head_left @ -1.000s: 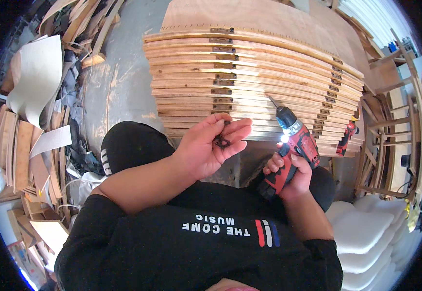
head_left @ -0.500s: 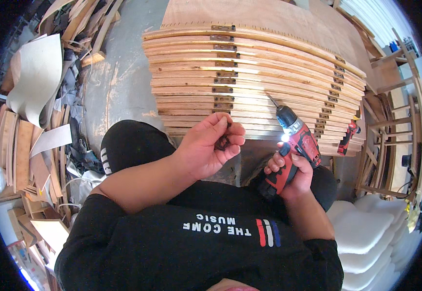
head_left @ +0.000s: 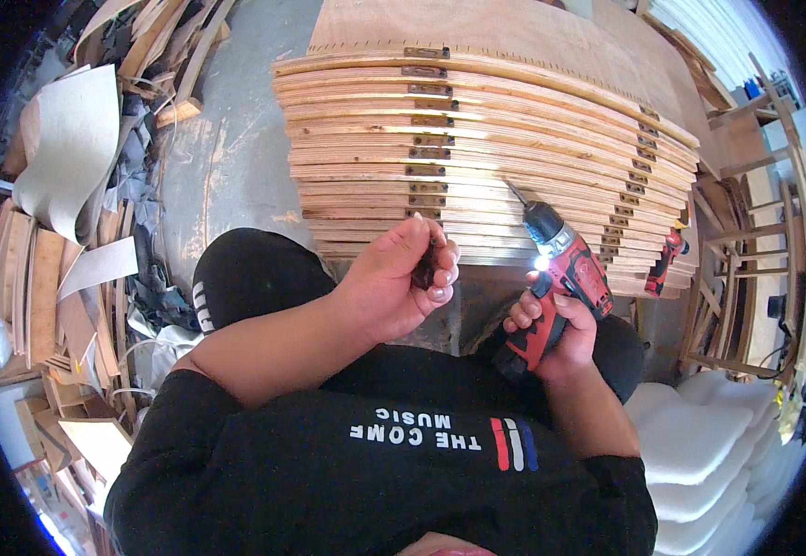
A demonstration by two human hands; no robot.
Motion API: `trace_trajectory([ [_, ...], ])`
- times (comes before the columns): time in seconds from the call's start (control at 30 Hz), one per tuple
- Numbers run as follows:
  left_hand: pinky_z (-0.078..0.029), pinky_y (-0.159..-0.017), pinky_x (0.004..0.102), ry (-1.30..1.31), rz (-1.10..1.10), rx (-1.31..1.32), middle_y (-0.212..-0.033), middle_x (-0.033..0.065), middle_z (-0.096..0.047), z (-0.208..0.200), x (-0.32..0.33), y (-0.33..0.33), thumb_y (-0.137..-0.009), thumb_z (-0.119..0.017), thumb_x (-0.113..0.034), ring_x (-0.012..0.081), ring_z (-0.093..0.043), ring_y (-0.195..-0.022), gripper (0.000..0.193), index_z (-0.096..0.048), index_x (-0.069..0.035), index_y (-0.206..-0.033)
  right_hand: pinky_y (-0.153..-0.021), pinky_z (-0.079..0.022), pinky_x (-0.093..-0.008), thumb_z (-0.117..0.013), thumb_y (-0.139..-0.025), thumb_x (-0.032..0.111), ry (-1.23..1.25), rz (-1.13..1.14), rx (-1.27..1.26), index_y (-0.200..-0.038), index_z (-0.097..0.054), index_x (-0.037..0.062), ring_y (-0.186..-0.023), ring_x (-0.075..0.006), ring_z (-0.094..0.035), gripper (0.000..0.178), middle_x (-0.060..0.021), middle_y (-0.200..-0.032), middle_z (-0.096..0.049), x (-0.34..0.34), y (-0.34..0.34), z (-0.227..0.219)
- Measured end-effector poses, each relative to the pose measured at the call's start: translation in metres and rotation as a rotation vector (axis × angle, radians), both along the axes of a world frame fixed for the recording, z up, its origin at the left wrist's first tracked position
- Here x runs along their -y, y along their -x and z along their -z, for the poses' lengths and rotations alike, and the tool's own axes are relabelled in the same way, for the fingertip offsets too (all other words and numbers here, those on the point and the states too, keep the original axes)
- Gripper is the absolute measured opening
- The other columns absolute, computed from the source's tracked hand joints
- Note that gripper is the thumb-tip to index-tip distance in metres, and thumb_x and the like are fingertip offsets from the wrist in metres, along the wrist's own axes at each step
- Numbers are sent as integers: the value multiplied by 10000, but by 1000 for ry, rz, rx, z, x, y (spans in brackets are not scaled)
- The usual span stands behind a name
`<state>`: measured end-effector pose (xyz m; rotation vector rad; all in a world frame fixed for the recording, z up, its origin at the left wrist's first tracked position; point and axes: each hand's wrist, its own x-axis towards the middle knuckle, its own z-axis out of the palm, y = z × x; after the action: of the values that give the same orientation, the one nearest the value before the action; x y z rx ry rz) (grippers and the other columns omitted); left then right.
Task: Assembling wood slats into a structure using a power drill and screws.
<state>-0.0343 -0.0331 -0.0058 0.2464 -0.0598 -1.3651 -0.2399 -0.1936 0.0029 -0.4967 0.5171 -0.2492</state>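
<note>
My right hand [head_left: 556, 334] is wrapped round the grip of a red and black cordless drill [head_left: 565, 269]. Its lamp is lit, and the thin bit slants up and left, over the edges of a stack of curved plywood panels [head_left: 533, 157]. Left of the drill, my left hand [head_left: 393, 283] is curled with fingertips drawn together around a clump of small dark pieces [head_left: 425, 266], screws by their look. It hovers near the stack's closest edge. Small metal plates with holes [head_left: 428, 170] sit on the panel edges in two rows, left and right.
A second red and black power tool [head_left: 666, 263] stands by the stack's right end. Wood offcuts [head_left: 37, 287] and a curved pale sheet [head_left: 69, 148] fill the left side. White cushion-like pads [head_left: 690, 435] are piled at lower right, below a wooden frame [head_left: 746, 250].
My left hand has turned a little, and its fingers have closed further over the dark pieces. The drill has shifted very slightly left in my right hand.
</note>
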Motion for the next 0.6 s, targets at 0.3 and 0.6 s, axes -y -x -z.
trace_trajectory([
  [0.3,-509,-1059,477,-185,-99,58,-1379,194,-578,-14,3,0,-1070,-460,-295,302,-585,-1268,261,-542,-58,-1141,-782,-470,-404,-629,-843,309,38,-10,-22,-1236,-560,59,-781,-213,-555,471,-40,-802,-549,-1,0,1],
  [0.6,-241,-1230,525,89,-94,19,-1589,243,-310,-17,1,-2,-963,-465,-62,356,-286,-1495,429,-464,16,-1384,-781,-468,-405,-630,-842,298,19,-16,-4,-1231,-565,58,-775,-217,-555,462,-42,-807,-550,-2,-1,-1],
])
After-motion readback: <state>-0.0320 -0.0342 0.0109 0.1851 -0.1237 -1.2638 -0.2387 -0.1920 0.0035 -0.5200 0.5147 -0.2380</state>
